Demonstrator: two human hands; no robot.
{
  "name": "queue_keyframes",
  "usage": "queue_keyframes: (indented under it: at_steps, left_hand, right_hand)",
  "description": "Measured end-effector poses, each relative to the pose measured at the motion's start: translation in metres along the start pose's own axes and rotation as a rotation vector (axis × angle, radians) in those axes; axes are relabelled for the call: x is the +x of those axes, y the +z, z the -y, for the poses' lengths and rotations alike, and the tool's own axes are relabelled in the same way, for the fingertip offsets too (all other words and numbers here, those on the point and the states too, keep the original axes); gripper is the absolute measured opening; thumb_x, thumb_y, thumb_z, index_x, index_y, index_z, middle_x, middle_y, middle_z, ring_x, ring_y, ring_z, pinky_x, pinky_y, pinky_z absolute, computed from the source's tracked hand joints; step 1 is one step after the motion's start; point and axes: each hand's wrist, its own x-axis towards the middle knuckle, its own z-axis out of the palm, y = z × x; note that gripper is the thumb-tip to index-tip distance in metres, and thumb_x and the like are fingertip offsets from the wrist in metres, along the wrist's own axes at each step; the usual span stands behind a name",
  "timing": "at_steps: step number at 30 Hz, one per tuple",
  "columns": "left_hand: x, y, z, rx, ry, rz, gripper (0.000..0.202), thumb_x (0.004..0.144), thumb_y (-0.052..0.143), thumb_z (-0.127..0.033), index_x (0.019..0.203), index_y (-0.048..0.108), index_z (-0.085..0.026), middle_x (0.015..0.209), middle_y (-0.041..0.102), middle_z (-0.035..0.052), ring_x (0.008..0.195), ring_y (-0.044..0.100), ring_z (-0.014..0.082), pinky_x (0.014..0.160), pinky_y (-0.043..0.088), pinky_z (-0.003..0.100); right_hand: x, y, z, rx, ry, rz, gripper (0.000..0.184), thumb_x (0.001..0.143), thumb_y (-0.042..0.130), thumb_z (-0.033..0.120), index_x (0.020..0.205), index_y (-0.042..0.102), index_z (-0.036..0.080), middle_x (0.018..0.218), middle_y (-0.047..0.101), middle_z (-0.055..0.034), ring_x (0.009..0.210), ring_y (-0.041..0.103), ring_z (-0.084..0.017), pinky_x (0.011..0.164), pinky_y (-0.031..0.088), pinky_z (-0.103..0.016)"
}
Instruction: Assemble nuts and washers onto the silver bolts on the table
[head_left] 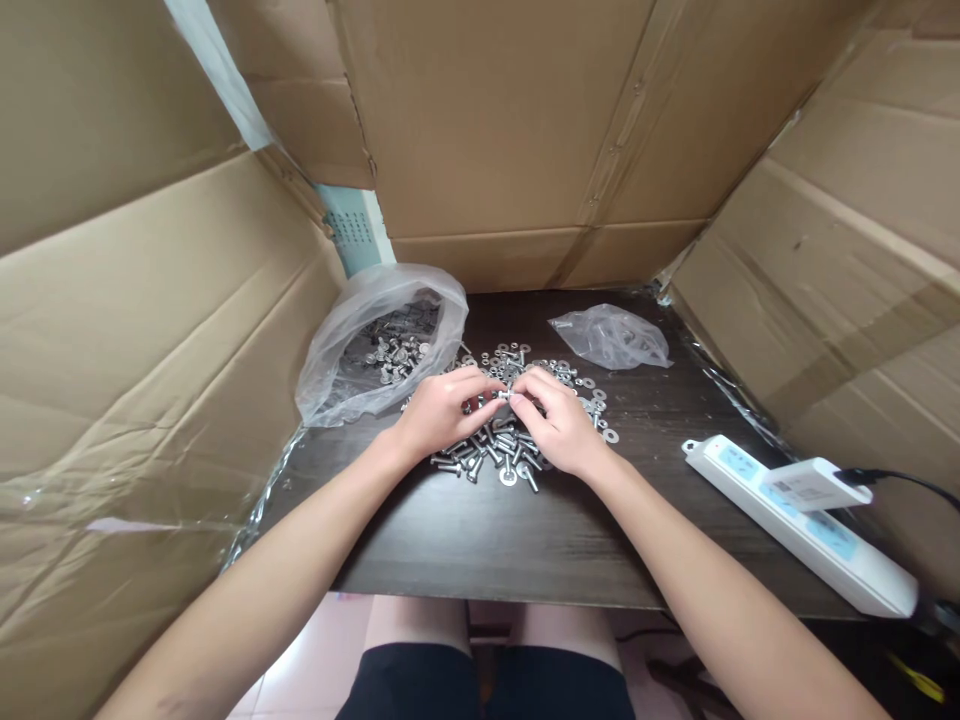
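My left hand (454, 405) and my right hand (551, 415) meet above a pile of loose hardware. Between their fingertips is a small metal bolt (505, 394). The left thumb and forefinger pinch one end of it. My right thumb and fingers close on its other end, where a nut or washer, if any, is too small to make out. Under and around both hands lie many silver bolts (486, 447), with flat washers (610, 436) and nuts mostly on the far and right sides. The hands cover part of the pile.
A clear plastic bag (330, 385), its mouth open, holds bolts with washers at the left. Another crumpled plastic bag (611, 337) lies at the back right. A white power strip (795, 530) with a plugged-in adapter (814, 485) sits at right. Cardboard walls (517, 120) enclose the dark table (480, 550).
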Motion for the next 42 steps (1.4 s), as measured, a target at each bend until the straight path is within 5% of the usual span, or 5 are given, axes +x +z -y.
queue_keyframes:
  at_steps: [12, 19, 26, 35, 42]
  left_hand:
    - [0.0, -0.0001, -0.0007, 0.001, -0.003, 0.018, 0.017, 0.097, 0.063, -0.028, 0.104, 0.072, -0.016, 0.085, 0.068, 0.0027, 0.069, 0.061, 0.0096, 0.065, 0.048, 0.02]
    - [-0.0003, -0.0005, -0.0006, 0.01, -0.009, 0.037, 0.018, 0.097, 0.062, -0.029, 0.105, 0.072, -0.017, 0.086, 0.068, 0.0033, 0.071, 0.063, 0.0105, 0.067, 0.049, 0.02]
    - [-0.0001, 0.0002, 0.0014, 0.013, -0.007, 0.033, 0.018, 0.097, 0.062, -0.029, 0.105, 0.072, -0.016, 0.085, 0.068, 0.0031, 0.073, 0.063, 0.0109, 0.067, 0.049, 0.02]
    - [-0.0003, 0.0009, 0.0012, 0.013, -0.009, 0.035, 0.018, 0.097, 0.063, -0.029, 0.105, 0.072, -0.016, 0.086, 0.068, 0.0025, 0.073, 0.063, 0.0105, 0.067, 0.049, 0.021]
    - [-0.0002, 0.0012, 0.0017, 0.027, -0.007, 0.026, 0.017, 0.096, 0.063, -0.028, 0.105, 0.072, -0.017, 0.085, 0.067, 0.0017, 0.073, 0.062, 0.0101, 0.066, 0.048, 0.02]
  right_hand:
    - [0.0003, 0.0002, -0.0002, -0.009, -0.004, -0.016, 0.015, 0.098, 0.049, 0.025, 0.086, 0.055, 0.018, 0.09, 0.056, -0.0036, 0.083, 0.054, -0.017, 0.076, 0.041, -0.033]
    - [0.001, 0.0018, -0.0013, -0.011, 0.016, 0.007, 0.03, 0.103, 0.041, 0.029, 0.079, 0.055, 0.018, 0.086, 0.055, -0.005, 0.085, 0.054, -0.018, 0.081, 0.041, -0.035]
    - [0.0001, -0.0012, 0.0018, -0.014, 0.051, 0.004, 0.01, 0.097, 0.049, 0.024, 0.092, 0.056, 0.019, 0.094, 0.057, -0.0041, 0.082, 0.055, -0.017, 0.076, 0.041, -0.033]
    - [0.0012, 0.0002, 0.0008, -0.016, 0.035, 0.023, 0.028, 0.103, 0.04, 0.03, 0.08, 0.053, 0.019, 0.088, 0.055, -0.0058, 0.083, 0.055, -0.019, 0.079, 0.042, -0.036]
    - [0.0005, -0.0018, 0.0022, -0.022, 0.045, 0.013, 0.014, 0.098, 0.048, 0.026, 0.088, 0.055, 0.019, 0.092, 0.056, -0.0044, 0.081, 0.054, -0.018, 0.077, 0.041, -0.034]
